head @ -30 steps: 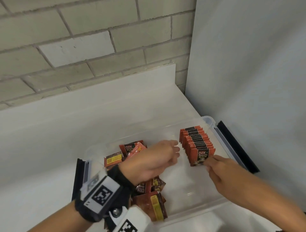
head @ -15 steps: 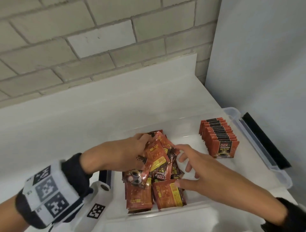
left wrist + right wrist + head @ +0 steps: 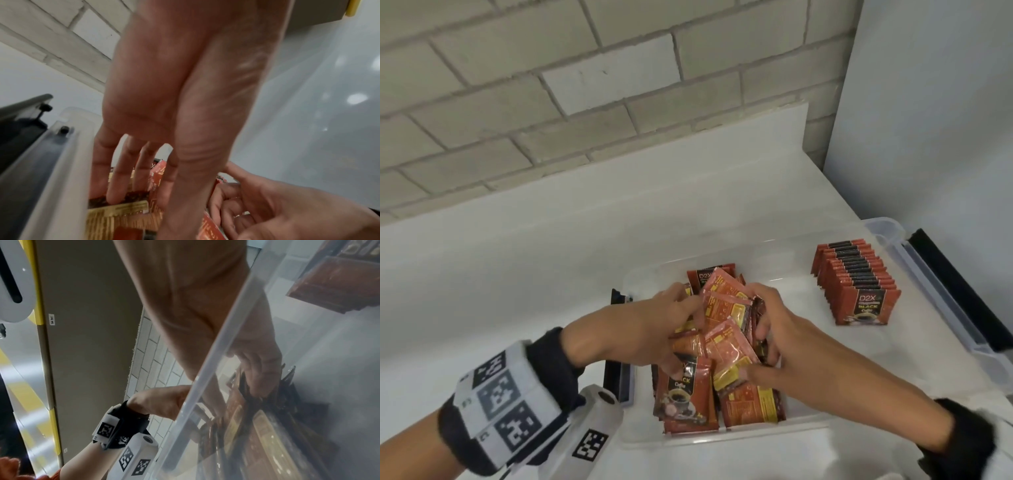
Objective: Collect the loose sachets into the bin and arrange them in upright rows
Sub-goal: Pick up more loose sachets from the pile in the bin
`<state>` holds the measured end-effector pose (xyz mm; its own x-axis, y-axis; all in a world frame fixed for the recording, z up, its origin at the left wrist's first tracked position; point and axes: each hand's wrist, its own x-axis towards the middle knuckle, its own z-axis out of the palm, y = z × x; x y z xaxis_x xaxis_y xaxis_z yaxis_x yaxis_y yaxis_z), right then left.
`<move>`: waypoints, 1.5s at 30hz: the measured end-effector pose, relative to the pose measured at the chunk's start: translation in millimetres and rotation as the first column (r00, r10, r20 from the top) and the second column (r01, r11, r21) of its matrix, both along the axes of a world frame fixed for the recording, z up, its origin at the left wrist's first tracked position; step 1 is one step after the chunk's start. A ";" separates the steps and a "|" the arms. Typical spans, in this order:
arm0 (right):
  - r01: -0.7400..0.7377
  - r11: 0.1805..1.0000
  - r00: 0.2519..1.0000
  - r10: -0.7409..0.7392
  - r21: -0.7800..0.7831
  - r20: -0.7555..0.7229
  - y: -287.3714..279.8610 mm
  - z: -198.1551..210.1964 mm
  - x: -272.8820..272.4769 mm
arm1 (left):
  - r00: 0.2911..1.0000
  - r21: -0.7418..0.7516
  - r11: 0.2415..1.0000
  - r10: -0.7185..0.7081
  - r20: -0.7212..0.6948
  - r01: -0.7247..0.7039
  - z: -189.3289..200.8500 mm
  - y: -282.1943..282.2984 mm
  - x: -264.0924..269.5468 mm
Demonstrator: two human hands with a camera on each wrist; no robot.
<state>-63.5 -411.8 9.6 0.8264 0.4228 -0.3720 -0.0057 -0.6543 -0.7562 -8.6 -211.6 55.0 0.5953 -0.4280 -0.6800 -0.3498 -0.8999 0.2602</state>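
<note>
Glossy red foil sachets [image 3: 726,329] heaped in translucent plastic bin [image 3: 941,315].

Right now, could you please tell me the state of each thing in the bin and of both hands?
Bin: open, no lid on.
Row of sachets: upright, at the right end.
Loose sachets: jumbled heap at the left end.
Left hand: grip on heap sachets.
Right hand: grip on heap sachets.

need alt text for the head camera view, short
Both hands, left hand and right hand, gather a jumbled pile of loose coffee sachets at the left end of a clear plastic bin. A neat upright row of sachets stands at its right end, on a white counter below a brick wall.
</note>
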 end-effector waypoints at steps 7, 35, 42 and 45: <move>-0.033 0.998 0.999 0.035 -0.050 0.035 3.0 -4.3 0.8 | 0.994 -0.068 0.992 0.107 -0.006 -0.107 -6.0 3.9 -5.8; -0.005 0.978 1.000 0.007 0.208 -0.008 -9.1 -10.2 -0.2 | 0.997 -0.106 0.994 0.022 -0.071 -0.029 9.0 6.7 -6.4; 0.172 0.836 0.980 -0.092 0.522 -0.175 -24.9 0.1 5.4 | 0.937 -0.431 0.832 0.306 -0.168 -0.349 36.3 14.4 12.7; 0.285 0.758 0.948 -0.132 0.587 -0.290 -29.7 0.1 5.9 | 0.898 -0.571 0.696 0.383 -0.217 -0.435 37.0 9.6 14.6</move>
<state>-57.5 -441.5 9.7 0.8508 0.4493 -0.2726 -0.2997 -0.0114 -0.9540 6.0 -202.0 92.0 0.7668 -0.4825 -0.4234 0.0599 -0.6029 0.7955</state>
